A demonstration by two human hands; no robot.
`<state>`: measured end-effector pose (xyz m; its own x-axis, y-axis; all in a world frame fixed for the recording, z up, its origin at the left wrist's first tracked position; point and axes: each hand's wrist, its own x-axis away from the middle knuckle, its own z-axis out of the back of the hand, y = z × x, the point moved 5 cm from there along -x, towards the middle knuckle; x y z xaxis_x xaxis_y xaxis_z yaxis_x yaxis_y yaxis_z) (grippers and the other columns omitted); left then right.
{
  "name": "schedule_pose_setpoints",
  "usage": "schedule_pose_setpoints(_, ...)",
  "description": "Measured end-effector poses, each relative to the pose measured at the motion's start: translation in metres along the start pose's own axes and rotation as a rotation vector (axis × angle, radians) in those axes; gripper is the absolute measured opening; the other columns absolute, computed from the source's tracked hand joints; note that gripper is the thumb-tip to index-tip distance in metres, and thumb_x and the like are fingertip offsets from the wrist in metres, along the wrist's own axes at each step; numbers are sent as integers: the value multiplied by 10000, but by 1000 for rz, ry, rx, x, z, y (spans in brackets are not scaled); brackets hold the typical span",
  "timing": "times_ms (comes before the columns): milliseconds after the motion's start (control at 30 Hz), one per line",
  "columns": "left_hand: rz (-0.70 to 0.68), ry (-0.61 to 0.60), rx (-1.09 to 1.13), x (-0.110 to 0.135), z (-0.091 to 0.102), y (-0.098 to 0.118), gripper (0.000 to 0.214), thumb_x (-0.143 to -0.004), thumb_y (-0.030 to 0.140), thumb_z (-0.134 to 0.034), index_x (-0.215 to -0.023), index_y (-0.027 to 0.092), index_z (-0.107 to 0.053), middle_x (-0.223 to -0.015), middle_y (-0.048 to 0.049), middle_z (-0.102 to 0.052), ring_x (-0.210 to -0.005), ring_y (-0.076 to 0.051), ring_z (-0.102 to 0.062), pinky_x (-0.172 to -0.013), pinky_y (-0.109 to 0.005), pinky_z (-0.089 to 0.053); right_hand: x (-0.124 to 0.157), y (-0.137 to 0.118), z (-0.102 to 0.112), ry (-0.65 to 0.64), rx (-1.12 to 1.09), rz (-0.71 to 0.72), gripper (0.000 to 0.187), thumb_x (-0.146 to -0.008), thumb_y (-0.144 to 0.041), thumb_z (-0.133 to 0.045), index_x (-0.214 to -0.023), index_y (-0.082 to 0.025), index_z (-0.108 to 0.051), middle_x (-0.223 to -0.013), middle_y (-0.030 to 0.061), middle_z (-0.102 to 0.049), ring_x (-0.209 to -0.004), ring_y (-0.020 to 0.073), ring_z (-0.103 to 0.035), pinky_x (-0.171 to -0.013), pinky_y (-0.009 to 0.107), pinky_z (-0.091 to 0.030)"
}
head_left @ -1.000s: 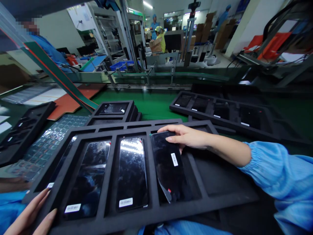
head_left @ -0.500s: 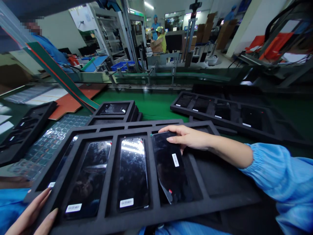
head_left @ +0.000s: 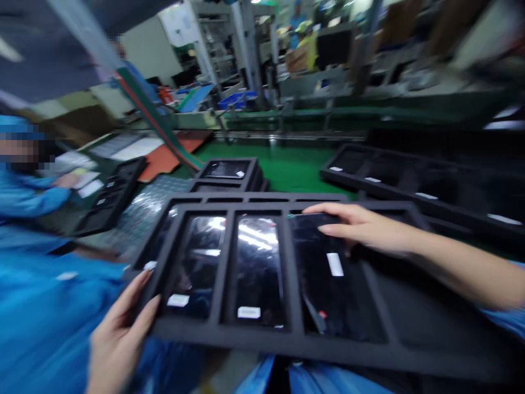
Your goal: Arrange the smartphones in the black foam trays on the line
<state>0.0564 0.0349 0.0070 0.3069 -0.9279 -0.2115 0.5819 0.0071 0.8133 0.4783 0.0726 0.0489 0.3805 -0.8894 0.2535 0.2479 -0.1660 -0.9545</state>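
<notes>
A black foam tray (head_left: 229,335) with several long pockets lies in front of me, on top of another tray. Its left end is gripped between the thumb and fingers of my left hand (head_left: 118,334). My right hand (head_left: 361,227) holds the upper end of a dark phone screen (head_left: 315,257), which lies tilted in its pocket. This screen bears a white label, and its film curls up at the lower left near a red tab. To its left, a glossy phone screen (head_left: 257,262) and another phone screen (head_left: 197,262) rest in their own pockets, labels at the bottom.
Behind stands a stack of smaller foam trays (head_left: 191,187) on a green work surface (head_left: 287,169). More screen-filled trays (head_left: 394,189) lie at the right. At left are clear plastic sheets (head_left: 158,200), a narrow tray (head_left: 110,197) and a co-worker's blue sleeve (head_left: 24,189).
My view has swung left, so the scene sits further right and a co-worker appears at left. Both hands keep their holds; the screen stays tilted in its pocket.
</notes>
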Motion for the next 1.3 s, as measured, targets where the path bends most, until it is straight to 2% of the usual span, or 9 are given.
schedule_pose_setpoints(67, -7, -28, 55, 2, -5, 11, 512, -759, 448, -657, -1235, 282, -567, -1293, -14, -562, -1227, -277, -481, -1085, -439, -344, -2, 4, 5, 44, 71, -21, 554, -799, -501, -628, -1265, -240, -485, -1015, 56, -570, -702, 128, -559, -488, 161, -515)
schedule_pose_setpoints(167, -29, -11, 93, 2, -7, 13, 473, -796, 395, -640, -1248, 281, -554, -1312, -21, -545, -1233, -251, -474, -1086, -409, -346, -8, 13, 13, 60, 126, -35, 580, -780, -553, -633, -1281, -309, -472, -1176, 49, -544, -726, 146, -592, -496, 174, -526)
schedule_pose_setpoints(333, -33, 28, 97, 6, -5, 7, 448, -806, 364, -643, -1241, 305, -557, -1305, -8, -551, -1229, -241, -479, -1081, -389, -348, -6, 23, 19, 108, 120, -50, 562, -781, -516, -657, -1284, -355, -467, -1027, 20, -601, -667, 100, -582, -520, 124, -493)
schedule_pose_setpoints(467, -18, 46, 81, 7, -5, 9, 440, -805, 377, -639, -1234, 311, -563, -1295, -2, -559, -1225, -241, -480, -1074, -390, -353, -5, 24, 20, 114, 128, -34, 583, -766, -520, -663, -1288, -341, -473, -964, 28, -609, -669, 115, -582, -546, 148, -503)
schedule_pose_setpoints(633, 1, 56, 62, 7, -6, 10, 441, -803, 389, -638, -1231, 308, -568, -1282, -2, -569, -1210, -240, -494, -1067, -385, -362, -5, 27, 24, 144, 196, -20, 620, -737, -564, -656, -1287, -340, -479, -903, 21, -611, -614, 113, -542, -481, 153, -480)
schedule_pose_setpoints(933, -27, 53, 50, 7, -6, 14, 424, -811, 380, -630, -1225, 307, -571, -1277, 13, -575, -1215, -207, -490, -1044, -304, -383, -6, 34, 33, 199, 234, -42, 626, -692, -626, -655, -1242, -355, -528, -988, 14, -597, -678, 124, -540, -509, 149, -486)
schedule_pose_setpoints(1067, -22, 48, 59, 7, -7, 13, 423, -812, 378, -629, -1225, 306, -570, -1272, 12, -578, -1203, -207, -499, -1047, -312, -378, -6, 32, 31, 205, 219, -57, 668, -655, -649, -670, -1237, -356, -530, -1016, 23, -593, -698, 141, -546, -507, 164, -486)
schedule_pose_setpoints(1233, -14, 42, 66, 7, -7, 12, 429, -810, 380, -630, -1226, 292, -571, -1270, 0, -578, -1196, -221, -503, -1058, -345, -372, 0, 24, 21, 212, 188, -124, 481, -794, -538, -597, -1242, -390, -501, -1086, 8, -575, -685, 105, -519, -536, 156, -467)
schedule_pose_setpoints(1300, -9, 44, 68, 7, -7, 11, 434, -811, 380, -628, -1231, 290, -568, -1276, -3, -573, -1203, -226, -498, -1063, -356, -367, 0, 21, 20, 196, 187, -109, 472, -807, -522, -595, -1248, -381, -498, -1108, 22, -568, -681, 112, -531, -529, 174, -474)
